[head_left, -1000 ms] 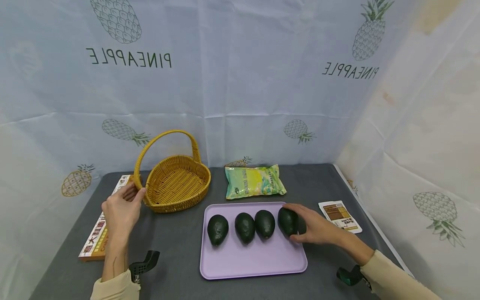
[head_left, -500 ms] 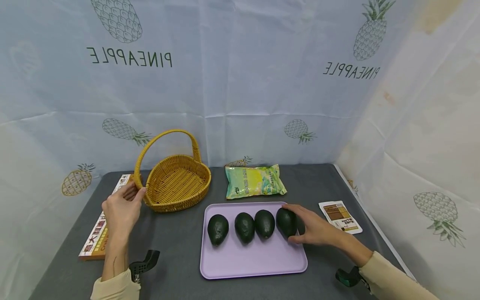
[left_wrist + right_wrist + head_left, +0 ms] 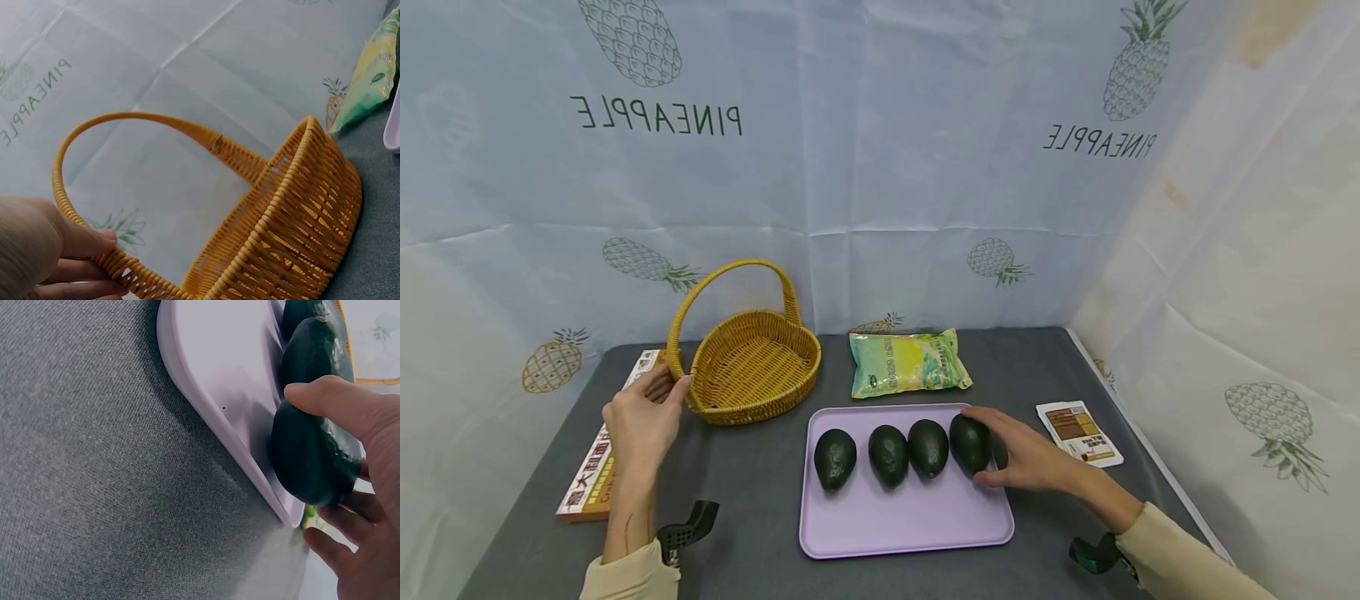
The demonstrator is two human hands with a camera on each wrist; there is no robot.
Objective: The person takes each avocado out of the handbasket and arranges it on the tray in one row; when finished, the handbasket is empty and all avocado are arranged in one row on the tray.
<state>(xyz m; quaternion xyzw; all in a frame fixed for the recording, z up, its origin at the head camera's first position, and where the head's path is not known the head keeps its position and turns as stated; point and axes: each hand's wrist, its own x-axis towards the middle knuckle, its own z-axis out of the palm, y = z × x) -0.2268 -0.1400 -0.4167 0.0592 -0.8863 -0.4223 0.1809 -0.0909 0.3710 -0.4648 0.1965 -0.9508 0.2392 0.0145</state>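
My left hand (image 3: 643, 417) pinches the lower left end of the yellow wicker basket's handle (image 3: 134, 119), between thumb and fingers. The round basket (image 3: 752, 408) stands at the back left of the table, and its inside shows bare weave. My right hand (image 3: 1026, 450) grips the rightmost avocado (image 3: 312, 456), thumb on the near end and fingers round the far end. That dark green avocado is at the right side of the lilac tray (image 3: 906, 521). Several avocados lie in a row there, among them the leftmost avocado (image 3: 835, 460) and a middle avocado (image 3: 889, 456).
A green and yellow packet (image 3: 910, 364) lies behind the tray. Right of the tray is a small white and brown pouch (image 3: 1080, 433). An orange and white box (image 3: 597, 467) lies under my left forearm. A pineapple-print cloth (image 3: 895, 167) hangs behind the grey table.
My right hand and the rightmost avocado have shifted slightly left, closer to the neighbouring avocado. My left hand and the basket stay in place.
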